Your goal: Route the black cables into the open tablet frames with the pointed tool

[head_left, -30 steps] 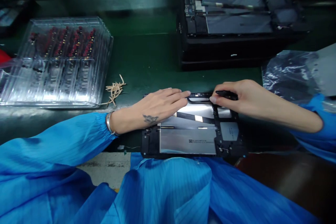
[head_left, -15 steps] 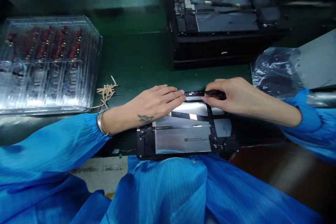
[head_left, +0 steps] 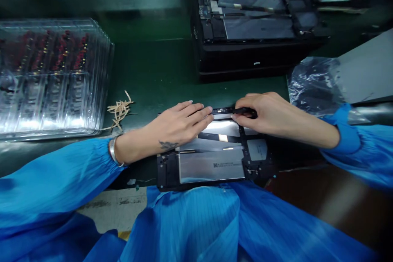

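An opened tablet [head_left: 211, 166] lies at the edge of the bench against my blue smock, its silver battery and black inner frame facing up. My left hand [head_left: 184, 125] rests flat across its upper left part, fingers stretched out and close together, with the fingertips by the far edge. At that same far edge, my right hand [head_left: 260, 110] pinches a small black pen-like tool [head_left: 247, 111]. The tool's tip touches or nearly touches the black strip along the tablet's edge. My fingers partly hide the tool, so its exact kind cannot be made out.
Beyond my right hand stands a stack of similar opened tablets [head_left: 258, 57]. Clear plastic trays [head_left: 52, 106] holding red-and-black parts are stacked at the left. Thin beige strips [head_left: 119, 110] lie beside them. At the right are a clear plastic bag [head_left: 316, 84] and a pale grey panel [head_left: 368, 65].
The whole view has shifted slightly, so everything appears a little further left. Both hands keep nearly the same places on the tablet, and the black tool is still in my right hand.
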`<action>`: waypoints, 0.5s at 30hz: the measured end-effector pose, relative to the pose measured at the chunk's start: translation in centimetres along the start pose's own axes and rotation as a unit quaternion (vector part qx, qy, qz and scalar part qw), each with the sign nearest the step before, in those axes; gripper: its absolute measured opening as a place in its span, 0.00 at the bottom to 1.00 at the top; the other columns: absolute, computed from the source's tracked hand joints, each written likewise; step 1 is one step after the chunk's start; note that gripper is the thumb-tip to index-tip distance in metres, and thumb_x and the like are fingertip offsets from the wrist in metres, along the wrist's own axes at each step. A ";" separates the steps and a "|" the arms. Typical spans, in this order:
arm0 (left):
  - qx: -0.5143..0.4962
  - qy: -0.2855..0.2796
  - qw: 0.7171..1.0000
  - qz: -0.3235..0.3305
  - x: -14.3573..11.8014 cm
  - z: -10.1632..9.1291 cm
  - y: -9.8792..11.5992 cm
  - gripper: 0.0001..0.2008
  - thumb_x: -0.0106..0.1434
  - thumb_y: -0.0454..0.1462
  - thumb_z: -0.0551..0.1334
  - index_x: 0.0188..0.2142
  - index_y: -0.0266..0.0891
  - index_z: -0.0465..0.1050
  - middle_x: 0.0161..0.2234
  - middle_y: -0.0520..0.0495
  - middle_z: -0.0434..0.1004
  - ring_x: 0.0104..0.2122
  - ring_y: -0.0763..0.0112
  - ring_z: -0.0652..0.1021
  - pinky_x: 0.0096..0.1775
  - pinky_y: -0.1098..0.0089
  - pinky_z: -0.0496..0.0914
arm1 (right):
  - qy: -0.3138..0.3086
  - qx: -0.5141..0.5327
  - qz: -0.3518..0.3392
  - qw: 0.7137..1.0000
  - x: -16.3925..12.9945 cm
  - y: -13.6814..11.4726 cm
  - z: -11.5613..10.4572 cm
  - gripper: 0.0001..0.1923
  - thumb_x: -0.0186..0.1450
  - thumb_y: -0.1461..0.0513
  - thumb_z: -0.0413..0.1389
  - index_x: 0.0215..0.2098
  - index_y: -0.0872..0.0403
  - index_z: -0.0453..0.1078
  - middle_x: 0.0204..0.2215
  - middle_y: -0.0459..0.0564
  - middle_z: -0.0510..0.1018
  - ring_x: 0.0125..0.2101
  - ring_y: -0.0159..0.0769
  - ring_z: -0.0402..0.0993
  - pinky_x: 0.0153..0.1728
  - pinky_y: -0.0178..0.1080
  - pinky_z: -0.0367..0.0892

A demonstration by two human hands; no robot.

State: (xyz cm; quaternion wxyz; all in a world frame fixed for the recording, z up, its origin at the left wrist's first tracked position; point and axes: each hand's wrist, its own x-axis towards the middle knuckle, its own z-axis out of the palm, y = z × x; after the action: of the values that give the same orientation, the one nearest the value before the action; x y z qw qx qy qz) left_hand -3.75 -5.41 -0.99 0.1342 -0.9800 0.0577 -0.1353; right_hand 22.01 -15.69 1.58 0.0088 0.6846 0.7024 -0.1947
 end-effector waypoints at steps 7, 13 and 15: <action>0.026 0.025 0.999 0.012 0.4 0.3 0.4 0.17 0.75 0.29 0.53 0.59 0.28 0.73 0.57 0.34 0.79 0.54 0.55 0.81 0.55 0.58 0.76 | 0.021 0.003 -0.030 0.999 -0.2 0.1 0.2 0.12 0.67 0.56 0.53 0.30 0.53 0.70 0.27 0.49 0.73 0.27 0.36 0.67 0.29 0.38 0.53; 0.034 -0.012 0.999 -0.016 2.3 0.0 1.2 0.19 0.76 0.30 0.52 0.62 0.33 0.71 0.48 0.35 0.79 0.47 0.56 0.80 0.45 0.60 0.74 | 0.039 -0.007 -0.052 0.998 0.1 0.6 0.6 0.11 0.68 0.57 0.53 0.29 0.53 0.68 0.27 0.48 0.73 0.28 0.36 0.68 0.30 0.38 0.55; 0.032 -0.042 0.998 -0.044 3.2 -0.2 1.5 0.20 0.76 0.31 0.52 0.63 0.35 0.70 0.46 0.36 0.77 0.45 0.54 0.78 0.40 0.61 0.71 | 0.089 -0.002 -0.076 0.993 -0.6 0.6 0.3 0.10 0.68 0.56 0.55 0.33 0.53 0.71 0.31 0.51 0.76 0.32 0.40 0.72 0.32 0.40 0.59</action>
State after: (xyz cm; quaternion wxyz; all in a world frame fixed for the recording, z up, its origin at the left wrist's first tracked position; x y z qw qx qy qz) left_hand -0.90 -7.42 -0.44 0.1618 -0.9815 0.0049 -0.1020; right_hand 22.50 -16.33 1.26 -0.0668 0.6436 0.7509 -0.1320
